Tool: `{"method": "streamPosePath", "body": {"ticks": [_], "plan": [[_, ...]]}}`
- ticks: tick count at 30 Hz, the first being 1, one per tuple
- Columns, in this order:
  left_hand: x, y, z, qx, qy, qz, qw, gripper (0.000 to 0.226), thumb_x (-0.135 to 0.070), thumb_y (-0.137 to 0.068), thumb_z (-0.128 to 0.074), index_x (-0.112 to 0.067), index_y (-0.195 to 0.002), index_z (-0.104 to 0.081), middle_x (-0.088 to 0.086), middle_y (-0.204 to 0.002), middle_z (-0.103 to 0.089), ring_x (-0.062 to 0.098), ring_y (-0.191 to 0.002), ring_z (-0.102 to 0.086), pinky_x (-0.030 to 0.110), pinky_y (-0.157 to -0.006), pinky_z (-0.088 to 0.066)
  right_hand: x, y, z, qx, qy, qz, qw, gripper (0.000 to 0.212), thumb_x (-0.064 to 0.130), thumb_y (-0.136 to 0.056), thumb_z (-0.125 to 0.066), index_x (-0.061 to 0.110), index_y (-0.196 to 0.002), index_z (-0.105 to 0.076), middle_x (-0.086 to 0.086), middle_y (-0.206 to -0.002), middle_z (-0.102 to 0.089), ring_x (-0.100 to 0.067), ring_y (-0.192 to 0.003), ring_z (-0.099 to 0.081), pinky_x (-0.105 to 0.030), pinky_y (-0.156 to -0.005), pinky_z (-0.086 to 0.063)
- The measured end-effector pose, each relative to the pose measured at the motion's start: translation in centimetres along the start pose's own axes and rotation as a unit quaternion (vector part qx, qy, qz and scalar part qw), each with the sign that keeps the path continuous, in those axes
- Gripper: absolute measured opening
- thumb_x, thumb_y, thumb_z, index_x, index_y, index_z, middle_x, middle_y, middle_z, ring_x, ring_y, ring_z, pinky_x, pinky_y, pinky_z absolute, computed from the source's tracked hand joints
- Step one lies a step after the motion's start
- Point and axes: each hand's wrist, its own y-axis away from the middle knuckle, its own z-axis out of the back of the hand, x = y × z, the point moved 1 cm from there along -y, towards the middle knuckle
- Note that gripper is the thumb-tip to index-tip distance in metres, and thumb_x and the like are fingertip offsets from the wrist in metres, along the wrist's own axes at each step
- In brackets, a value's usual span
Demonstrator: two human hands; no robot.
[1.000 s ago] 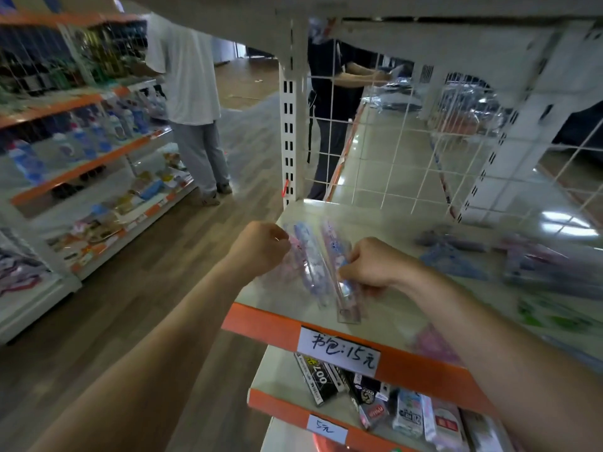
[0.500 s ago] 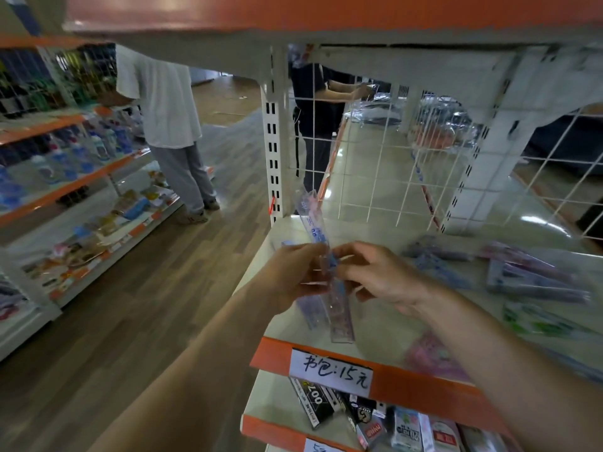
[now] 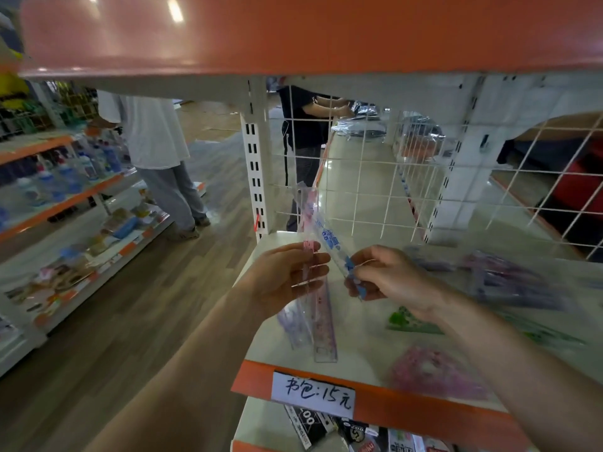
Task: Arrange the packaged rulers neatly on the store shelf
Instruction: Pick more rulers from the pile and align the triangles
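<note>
An orange upper shelf (image 3: 293,34) fills the top of the view, and below it wooden floor (image 3: 130,305) runs down the aisle on the left. The cream store shelf (image 3: 368,340) with its orange front lip takes up the lower right, backed by a white wire grid (image 3: 375,177) fixed to a slotted white upright (image 3: 256,164). Across the aisle stands another rack (image 3: 65,203) stocked with bottles and small goods. A person in a white shirt (image 3: 153,132) is beside that rack, and a person in dark clothes (image 3: 303,125) shows through the grid. The left hand (image 3: 287,275) has its fingers curled round a pink packaged ruler (image 3: 318,321), which stands nearly upright over the left front part of the shelf (whether its lower end touches the surface I cannot tell). A purplish packet (image 3: 290,324) hangs just beside it under the same hand. The right hand (image 3: 388,275) pinches the lower end of a blue-printed packaged ruler (image 3: 331,239), which tilts up and to the left so that its top crosses the pink one. More packaged rulers (image 3: 509,278) lie blurred on the shelf to the right, with a green packet (image 3: 411,321) and a pink packet (image 3: 434,370) nearer the front. A handwritten price label (image 3: 313,394) is stuck on the orange lip, and small boxed goods (image 3: 359,432) sit on the tier below.
</note>
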Motion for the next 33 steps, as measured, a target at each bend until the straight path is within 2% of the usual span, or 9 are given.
{"method": "streamPosePath", "body": {"ticks": [3, 7, 13, 16, 22, 25, 27, 30, 33], "plan": [[-0.6, -0.5, -1.9, 0.022, -0.001, -0.003, 1.000, 0.014, -0.015, -0.092, -0.054, -0.011, -0.100, -0.065, 0.006, -0.088, -0.066, 0.017, -0.079, -0.062, 0.035, -0.078, -0.054, 0.0, 0.7, 2.8, -0.008, 0.025, 0.004, 1.000, 0.015, 0.000, -0.092, -0.052, 0.011, -0.099, -0.060, -0.010, -0.084, -0.067, -0.017, -0.073, -0.065, -0.035, -0.081, -0.055], [-0.7, -1.6, -6.3, 0.061, -0.022, -0.009, 0.998, 0.007, -0.015, -0.090, -0.056, -0.013, -0.091, -0.063, 0.003, -0.081, -0.063, 0.015, -0.070, -0.058, 0.031, -0.073, -0.052, -0.4, 2.4, 7.9, -0.050, 0.136, 0.031, 0.989, 0.015, 0.002, -0.091, -0.052, 0.012, -0.098, -0.062, -0.003, -0.081, -0.067, -0.009, -0.066, -0.061, -0.019, -0.061, -0.048], [1.9, -3.5, -16.0, 0.084, -0.056, 0.014, 0.995, 0.008, -0.014, -0.091, -0.057, -0.013, -0.086, -0.064, 0.003, -0.074, -0.065, 0.013, -0.057, -0.058, 0.025, -0.056, -0.051, -1.7, 6.8, 14.3, -0.151, 0.311, 0.106, 0.932, 0.039, 0.032, -0.085, -0.067, 0.027, -0.122, -0.055, 0.014, -0.098, -0.058, -0.009, -0.090, -0.059, -0.029, -0.082, -0.048], [3.1, -4.0, -21.2, 0.108, -0.057, 0.044, 0.992, 0.012, -0.013, -0.092, -0.054, -0.013, -0.083, -0.062, 0.002, -0.069, -0.062, 0.012, -0.051, -0.056, 0.025, -0.056, -0.050, -2.3, 8.7, 17.5, -0.168, 0.400, 0.114, 0.894, 0.040, 0.029, -0.089, -0.063, 0.024, -0.127, -0.055, 0.004, -0.112, -0.058, -0.015, -0.100, -0.056, -0.029, -0.082, -0.045], [4.9, -4.7, -27.2, 0.091, -0.077, 0.066, 0.991, 0.012, -0.011, -0.092, -0.052, -0.016, -0.085, -0.061, -0.002, -0.062, -0.065, 0.011, -0.051, -0.059, 0.024, -0.058, -0.051, -5.1, 12.5, 27.1, -0.179, 0.391, 0.065, 0.900, 0.037, 0.028, -0.089, -0.061, 0.024, -0.126, -0.058, -0.002, -0.114, -0.063, -0.021, -0.095, -0.062, -0.032, -0.079, -0.050], [5.9, -4.5, -29.5, 0.103, -0.083, 0.064, 0.989, 0.015, -0.009, -0.094, -0.049, -0.015, -0.083, -0.058, 0.000, -0.059, -0.064, 0.010, -0.046, -0.060, 0.023, -0.056, -0.051, -6.8, 13.7, 32.1, -0.194, 0.395, 0.055, 0.896, 0.039, 0.023, -0.089, -0.062, 0.025, -0.127, -0.058, 0.002, -0.113, -0.061, -0.012, -0.095, -0.057, -0.023, -0.078, -0.040], [6.5, -4.4, -30.8, 0.110, -0.074, 0.070, 0.989, 0.012, -0.009, -0.093, -0.051, -0.013, -0.084, -0.057, 0.006, -0.068, -0.067, 0.012, -0.049, -0.061, 0.022, -0.053, -0.052, -8.1, 14.1, 34.8, -0.199, 0.377, 0.045, 0.904, 0.040, 0.019, -0.089, -0.062, 0.023, -0.128, -0.058, 0.004, -0.109, -0.057, -0.010, -0.096, -0.055, -0.021, -0.080, -0.038], [7.4, -4.9, -32.3, 0.101, -0.089, 0.080, 0.988, 0.008, -0.011, -0.092, -0.054, -0.013, -0.086, -0.059, 0.021, -0.110, -0.063, 0.014, -0.059, -0.059, 0.027, -0.059, -0.052, -10.2, 14.2, 37.9, -0.189, 0.366, 0.031, 0.911, 0.041, 0.015, -0.089, -0.062, 0.018, -0.129, -0.058, -0.003, -0.119, -0.061, -0.016, -0.108, -0.058, -0.023, -0.088, -0.044], [8.4, -5.2, -33.3, 0.092, -0.098, 0.094, 0.986, 0.012, -0.011, -0.094, -0.049, -0.010, -0.099, -0.060, 0.016, -0.104, -0.060, 0.014, -0.058, -0.057, 0.027, -0.059, -0.051, -11.9, 13.6, 39.6, -0.167, 0.403, 0.003, 0.900, 0.041, 0.013, -0.091, -0.059, 0.013, -0.132, -0.055, -0.006, -0.132, -0.056, -0.020, -0.121, -0.053, -0.033, -0.103, -0.041]]}}
